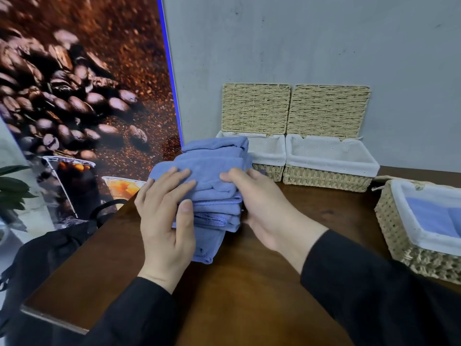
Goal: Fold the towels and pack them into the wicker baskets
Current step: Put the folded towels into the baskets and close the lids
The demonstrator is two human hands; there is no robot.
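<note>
Both hands, left (164,216) and right (259,208), clamp my blue folded-towel stack (214,186) | right lined wicker basket (389,221) packed | two open baskets (329,176) remain unfilled

Towel stack (214,181) hides the front-left corner of the left basket (269,156). Right basket (399,221) is cut off by the frame edge, so the towel inside (434,216) shows only in part. Right hand (264,208): fingertips hidden behind the stack, grip unclear. Stack's bottom is covered by the left hand (164,218).
</note>
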